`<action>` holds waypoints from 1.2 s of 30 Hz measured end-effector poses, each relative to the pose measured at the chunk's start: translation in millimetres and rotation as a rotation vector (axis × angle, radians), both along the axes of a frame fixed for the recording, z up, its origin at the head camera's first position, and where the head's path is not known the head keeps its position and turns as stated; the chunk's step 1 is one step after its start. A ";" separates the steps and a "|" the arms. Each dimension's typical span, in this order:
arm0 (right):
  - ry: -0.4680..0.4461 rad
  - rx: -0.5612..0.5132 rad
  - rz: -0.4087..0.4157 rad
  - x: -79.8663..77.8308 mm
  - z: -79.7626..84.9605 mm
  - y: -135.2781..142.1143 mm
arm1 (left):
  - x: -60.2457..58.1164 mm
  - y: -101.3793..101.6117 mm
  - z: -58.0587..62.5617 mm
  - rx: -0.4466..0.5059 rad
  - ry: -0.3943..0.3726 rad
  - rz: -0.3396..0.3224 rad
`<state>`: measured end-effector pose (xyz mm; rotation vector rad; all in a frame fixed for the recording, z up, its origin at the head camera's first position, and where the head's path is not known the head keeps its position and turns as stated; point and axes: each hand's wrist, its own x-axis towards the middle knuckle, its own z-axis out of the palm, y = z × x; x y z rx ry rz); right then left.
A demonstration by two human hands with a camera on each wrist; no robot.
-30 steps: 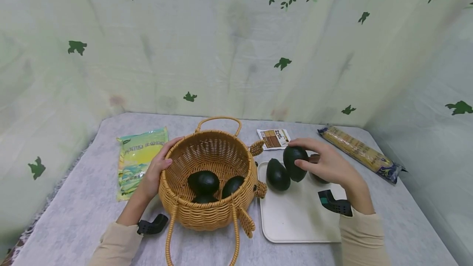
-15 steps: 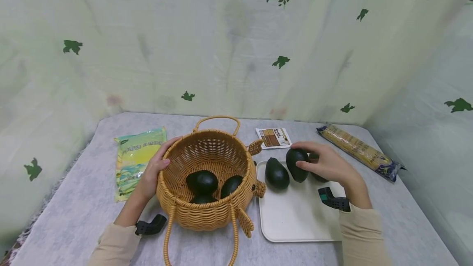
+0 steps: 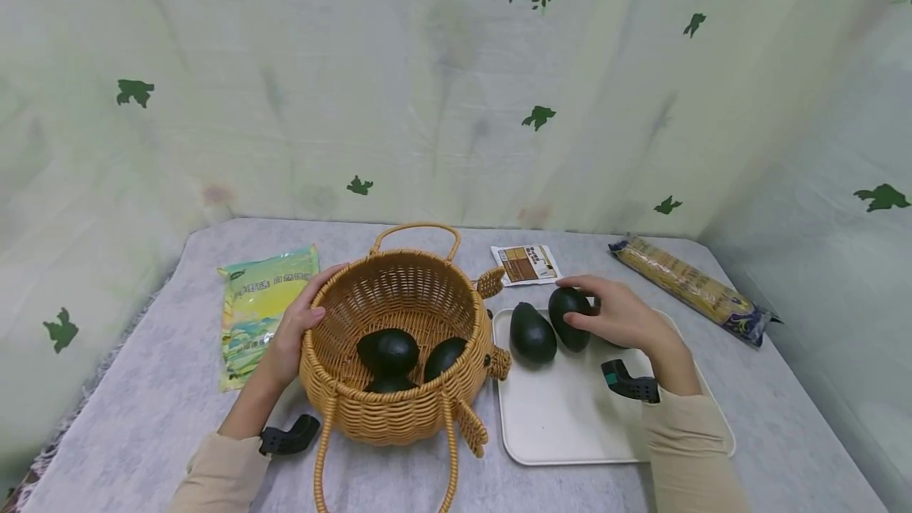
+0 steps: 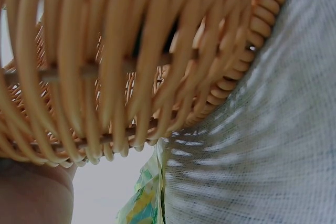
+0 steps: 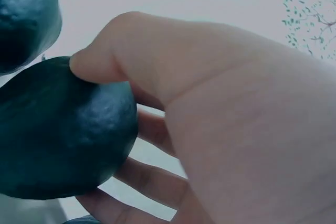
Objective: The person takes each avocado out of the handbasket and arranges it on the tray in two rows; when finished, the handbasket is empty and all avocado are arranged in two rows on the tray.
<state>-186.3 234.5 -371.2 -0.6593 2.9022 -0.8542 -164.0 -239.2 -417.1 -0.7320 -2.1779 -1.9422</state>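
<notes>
A round wicker basket (image 3: 385,422) stands at centre, its near handle hanging down toward me. Several dark green avocados (image 3: 388,351) lie inside it. My left hand (image 3: 290,335) holds the basket's left rim, thumb over the edge and fingers outside; in the left wrist view the weave hides most of the hand. My right hand (image 3: 620,315) grips an avocado (image 3: 568,319) between thumb and fingers, over the back of the white tray (image 3: 563,418). Beside it on the tray rests another avocado (image 3: 532,333). One more dark piece behind the right hand is mostly hidden.
A green and yellow bag (image 3: 267,307) lies left of the basket. Behind the tray is a small white and brown packet (image 3: 527,264). A long golden packet (image 3: 691,289) lies at the back right. Printed fabric walls (image 3: 456,101) enclose the table.
The head view has shifted slightly. My right hand and forearm have moved a little left, still gripping the avocado close to the one beside it. The left hand stays on the basket rim.
</notes>
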 end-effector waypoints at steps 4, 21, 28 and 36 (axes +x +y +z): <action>0.020 0.017 0.015 -1.6 -2.7 -1.2 | -0.1 0.1 -0.2 -0.004 0.001 0.000; -0.031 0.104 0.011 -6.0 -6.7 -6.0 | 1.1 0.8 1.7 -0.016 0.005 0.005; -0.043 0.099 0.016 -4.8 -3.2 -1.9 | 0.9 0.6 1.6 -0.018 0.003 0.006; -0.020 0.097 0.015 -3.0 2.4 3.4 | 1.3 0.8 2.4 -0.017 0.005 0.009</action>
